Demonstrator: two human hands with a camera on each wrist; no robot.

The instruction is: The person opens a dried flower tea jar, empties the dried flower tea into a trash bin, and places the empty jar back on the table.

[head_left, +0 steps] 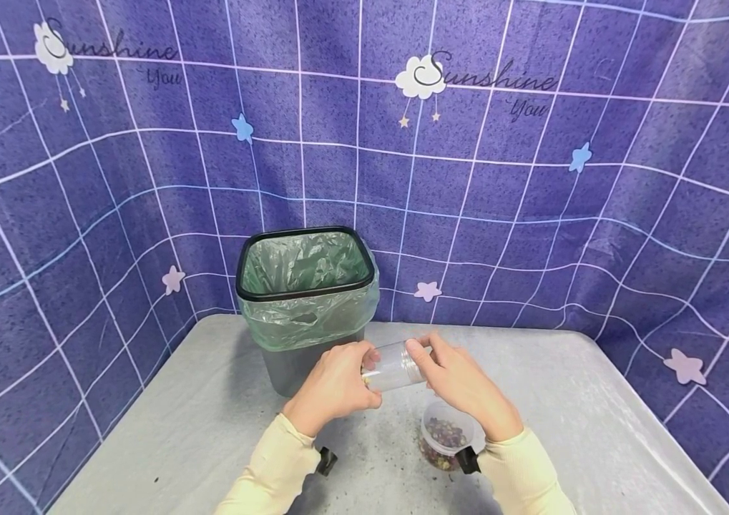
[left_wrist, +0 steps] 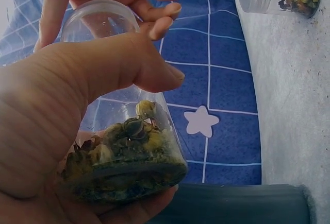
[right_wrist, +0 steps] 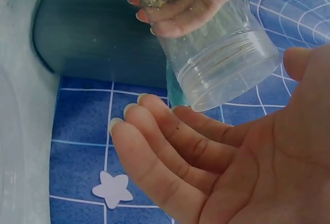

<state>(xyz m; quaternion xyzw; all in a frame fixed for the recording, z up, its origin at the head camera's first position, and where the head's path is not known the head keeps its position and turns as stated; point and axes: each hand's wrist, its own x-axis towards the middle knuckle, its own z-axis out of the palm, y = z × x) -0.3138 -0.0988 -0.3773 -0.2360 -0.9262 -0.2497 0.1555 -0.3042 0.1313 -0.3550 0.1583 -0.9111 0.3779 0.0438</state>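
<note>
clear jar (head_left: 391,369), gripped in left hand (head_left: 336,379), tilted toward right hand (head_left: 463,380)

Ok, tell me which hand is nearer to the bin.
Left. The left hand is in front of the bin's lower right side, holding one end of the tilted clear jar; the right hand is farther right, at the jar's other end.

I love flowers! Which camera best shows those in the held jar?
The left wrist view: the dried flowers look large in the jar. Right wrist: some, near the top edge. Head: just a tiny yellow glimpse.
</note>
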